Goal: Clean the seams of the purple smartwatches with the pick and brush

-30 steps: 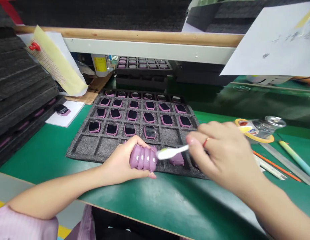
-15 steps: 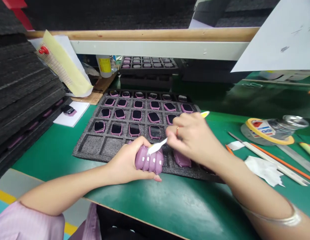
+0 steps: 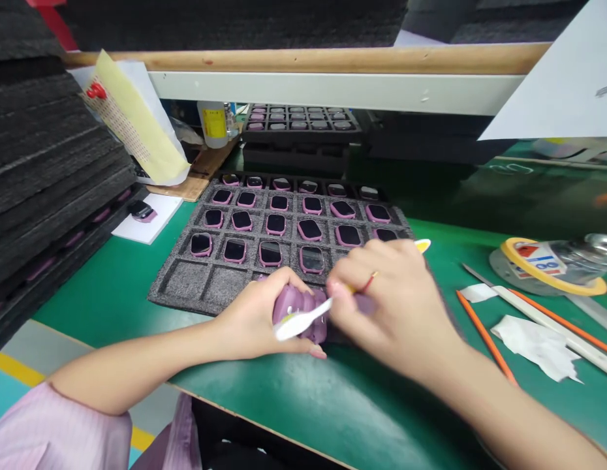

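My left hand (image 3: 254, 313) grips a row of several purple watch cases (image 3: 291, 301), pressed side by side above the tray's near edge. A white toothbrush (image 3: 303, 321) with a yellow end is pinched in my right hand (image 3: 386, 294). Its head lies across the near side of the cases; whether the bristles touch them I cannot tell. Beyond both hands lies a grey foam tray (image 3: 186, 279), whose compartments hold several purple-framed watches (image 3: 270, 253) with dark screens facing up. My right hand hides part of the tray's right side.
Stacked black foam trays (image 3: 53, 156) rise at the left, beside a watch on a white pad (image 3: 161, 219). A shelf edge (image 3: 308, 88) crosses above. At the right are a glass bottle (image 3: 543, 267) with yellow tape, orange sticks (image 3: 487, 336) and crumpled tissue (image 3: 536, 346).
The toothbrush head has moved from the top of the watch cases down across their near side, with my right hand slightly lower. The camera view has shifted a little.
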Demonstrator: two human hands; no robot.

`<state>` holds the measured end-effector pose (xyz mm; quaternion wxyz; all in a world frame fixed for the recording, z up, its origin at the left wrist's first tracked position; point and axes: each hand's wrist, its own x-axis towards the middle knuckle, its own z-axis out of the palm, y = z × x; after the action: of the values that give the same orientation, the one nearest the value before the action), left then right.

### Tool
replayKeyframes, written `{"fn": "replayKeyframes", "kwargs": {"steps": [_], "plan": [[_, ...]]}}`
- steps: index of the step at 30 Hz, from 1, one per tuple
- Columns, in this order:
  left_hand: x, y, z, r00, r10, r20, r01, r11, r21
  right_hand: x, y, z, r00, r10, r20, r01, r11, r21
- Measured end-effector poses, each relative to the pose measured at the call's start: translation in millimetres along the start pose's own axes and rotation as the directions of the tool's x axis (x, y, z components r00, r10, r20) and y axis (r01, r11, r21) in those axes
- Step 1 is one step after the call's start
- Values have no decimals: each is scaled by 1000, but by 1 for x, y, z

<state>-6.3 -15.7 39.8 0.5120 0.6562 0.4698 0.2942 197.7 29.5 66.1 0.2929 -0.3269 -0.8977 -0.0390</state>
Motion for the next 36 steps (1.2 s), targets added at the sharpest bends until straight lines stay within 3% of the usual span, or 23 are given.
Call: {"fn": "replayKeyframes", "kwargs": {"steps": [2, 5, 7, 10, 12, 14, 16, 19, 23, 26, 28, 30, 32, 34, 36], "plan": [[-1, -1, 1, 1000, -24, -18, 24, 999, -22, 0, -5, -2, 998, -68, 16, 69, 993, -97], [-2, 0, 3, 997, -70, -45, 69, 997, -21, 0, -3, -7, 997, -12, -79, -9, 967, -255], [-3, 0, 4, 996, -71, -47, 69, 997, -37, -1, -2, -10, 993, 21, -120, -49, 970, -236], [-2, 1, 6, 997, -66, -50, 61, 994, -89, -3, -5, -11, 997, -63, -45, 56, 989, -140], [-2, 0, 6, 994, -90, -67, 83, 991, -102, -3, -6, -10, 996, -83, -40, 74, 978, -194], [-2, 0, 6, 991, -122, -62, 114, 987, -115, -2, -5, -10, 995, -24, -93, 0, 966, -257], [-2, 0, 5, 991, -118, -57, 112, 988, -109, -2, -5, -9, 995, 6, -96, -25, 979, -201], [-2, 0, 5, 993, -97, -68, 90, 991, -94, -3, -3, -5, 998, -60, -13, 59, 994, -89], [-2, 1, 5, 988, -132, -80, 124, 988, -96, -3, 3, -1, 995, 32, -95, -48, 984, -171], [-2, 1, 4, 992, -105, -71, 101, 993, -61, -3, 3, 0, 1000, 8, -16, -8, 999, -39], [-2, 1, 4, 993, -97, -74, 93, 994, -59, -3, 4, -1, 1000, -5, 1, 5, 999, -54], [-2, 1, 4, 990, -110, -85, 105, 993, -62, -2, 5, -2, 996, 77, -37, -82, 988, -133], [-2, 0, 5, 990, -117, -73, 112, 991, -79, -2, 5, -3, 989, 143, -37, -146, 985, -93], [-3, -1, 5, 993, -104, -53, 99, 990, -102, -3, 5, -3, 994, 104, 21, -105, 994, 22], [-3, -1, 5, 994, -88, -57, 82, 992, -97, -5, 8, -2, 997, 58, 44, -60, 998, 32]]}}
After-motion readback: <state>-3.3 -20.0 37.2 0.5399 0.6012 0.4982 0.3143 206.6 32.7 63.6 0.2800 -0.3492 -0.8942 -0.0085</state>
